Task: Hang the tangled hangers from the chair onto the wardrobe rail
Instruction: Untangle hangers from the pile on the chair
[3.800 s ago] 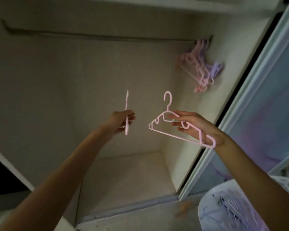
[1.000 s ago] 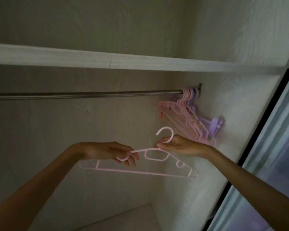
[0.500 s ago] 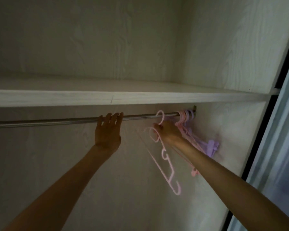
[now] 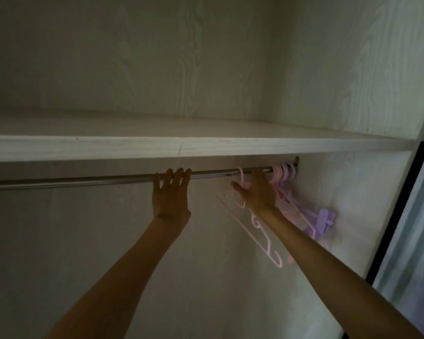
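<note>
Overhead, 2 hands [image 4: 171, 194] [image 4: 257, 193], 1 rail [image 4: 83, 181], 1 pink hanger [image 4: 260, 237]

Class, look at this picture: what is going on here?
A person is hanging hangers in a wardrobe. The right hand holds a pink hanger whose hook is over the rail, beside a bunch of hangers already hung at the rail's right end. The left hand rests its fingers on the rail.
</note>
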`<state>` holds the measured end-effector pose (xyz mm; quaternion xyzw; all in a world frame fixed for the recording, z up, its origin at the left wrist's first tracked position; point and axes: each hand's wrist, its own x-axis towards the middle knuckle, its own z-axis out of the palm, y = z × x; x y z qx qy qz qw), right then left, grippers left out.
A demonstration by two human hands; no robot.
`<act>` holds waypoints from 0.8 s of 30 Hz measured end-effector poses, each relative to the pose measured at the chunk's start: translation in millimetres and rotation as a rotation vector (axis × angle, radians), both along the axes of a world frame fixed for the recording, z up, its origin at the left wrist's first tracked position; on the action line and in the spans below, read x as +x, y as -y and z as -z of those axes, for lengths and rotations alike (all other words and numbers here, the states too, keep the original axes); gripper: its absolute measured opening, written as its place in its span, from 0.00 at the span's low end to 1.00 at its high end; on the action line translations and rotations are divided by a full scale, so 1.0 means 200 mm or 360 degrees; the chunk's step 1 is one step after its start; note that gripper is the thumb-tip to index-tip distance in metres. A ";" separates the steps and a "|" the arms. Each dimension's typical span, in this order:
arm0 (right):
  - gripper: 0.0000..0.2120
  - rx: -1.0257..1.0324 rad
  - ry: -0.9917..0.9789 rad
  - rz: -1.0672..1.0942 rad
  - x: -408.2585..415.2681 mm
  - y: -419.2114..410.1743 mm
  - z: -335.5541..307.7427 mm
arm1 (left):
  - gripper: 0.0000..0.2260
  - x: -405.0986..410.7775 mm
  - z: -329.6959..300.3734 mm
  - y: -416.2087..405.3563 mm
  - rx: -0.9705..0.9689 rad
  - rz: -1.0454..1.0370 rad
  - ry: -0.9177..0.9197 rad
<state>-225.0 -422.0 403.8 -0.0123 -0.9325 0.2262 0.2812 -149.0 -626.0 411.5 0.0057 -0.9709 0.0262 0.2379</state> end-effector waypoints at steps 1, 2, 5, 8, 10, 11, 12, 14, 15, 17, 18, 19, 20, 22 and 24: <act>0.34 0.0032 -0.0235 0.0002 0.02 0.00 0.00 | 0.40 0.00 0.01 0.00 -0.0006 -0.0005 -0.0013; 0.33 0.0106 -0.0442 -0.0026 0.03 -0.01 -0.03 | 0.40 -0.01 0.02 -0.01 -0.0023 -0.0007 -0.0039; 0.28 0.0511 -0.0500 -0.0251 0.00 -0.02 -0.08 | 0.40 -0.01 0.04 0.01 -0.0056 -0.0003 -0.0094; 0.25 0.0648 -0.0304 -0.0362 -0.04 -0.05 -0.08 | 0.40 0.00 0.03 0.01 -0.0043 0.0013 -0.0097; 0.25 0.0669 -0.0367 -0.0299 -0.05 -0.09 -0.06 | 0.41 0.00 0.03 0.00 -0.0041 0.0010 -0.0085; 0.25 0.0691 -0.0410 -0.0246 -0.06 -0.11 -0.05 | 0.41 -0.01 0.03 0.00 -0.0040 0.0000 -0.0077; 0.25 0.0711 -0.0459 -0.0180 -0.06 -0.14 -0.05 | 0.41 -0.01 0.03 0.00 -0.0042 -0.0009 -0.0070; 0.24 0.0747 -0.0526 -0.0031 -0.07 -0.23 -0.05 | 0.42 -0.02 0.03 0.00 -0.0054 -0.0027 -0.0058; 0.24 0.0783 -0.0515 0.0025 -0.07 -0.27 -0.05 | 0.42 -0.02 0.03 -0.01 -0.0059 -0.0035 -0.0053; 0.25 0.0798 -0.0463 0.0065 -0.08 -0.35 -0.04 | 0.42 -0.03 0.03 -0.01 -0.0069 -0.0050 -0.0053; 0.26 0.0769 -0.0440 0.0051 -0.08 -0.38 -0.04 | 0.42 -0.03 0.04 -0.02 -0.0077 -0.0062 -0.0060; 0.27 0.0747 -0.0409 0.0037 -0.09 -0.40 -0.04 | 0.42 -0.03 0.04 -0.02 -0.0081 -0.0073 -0.0062; 0.27 0.0739 -0.0395 0.0028 -0.09 -0.43 -0.04 | 0.43 -0.03 0.04 -0.03 -0.0079 -0.0083 -0.0058; 0.27 0.0755 -0.0359 0.0018 -0.10 -0.43 -0.05 | 0.43 -0.04 0.04 -0.03 -0.0070 -0.0097 -0.0054; 0.27 0.0727 -0.0298 0.0008 -0.10 -0.43 -0.04 | 0.44 -0.03 0.03 -0.03 -0.0124 -0.0126 -0.0006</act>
